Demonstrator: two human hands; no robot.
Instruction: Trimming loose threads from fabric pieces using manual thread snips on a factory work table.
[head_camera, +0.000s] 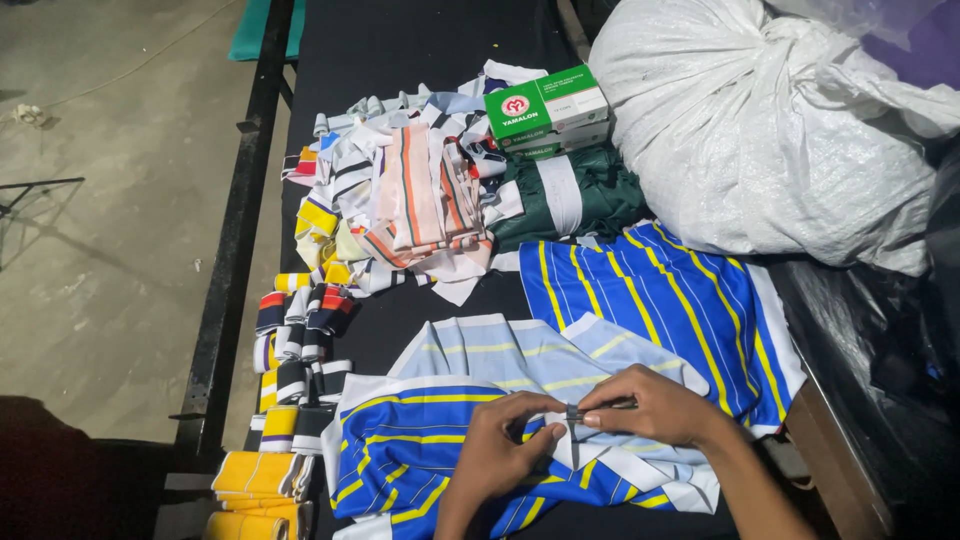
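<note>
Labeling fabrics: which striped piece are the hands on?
The light blue piece nearest the camera, under both hands; the royal blue yellow-striped one lies untouched behind it.

Both hands are pinching a blue-and-yellow striped cloth (440, 450) at the table's (400, 40) near edge: left hand (497, 455) gripping the fabric, right hand (650, 405) holding a small dark tool (600, 408). Folded strips (290, 370) are lying along the left edge.
</note>
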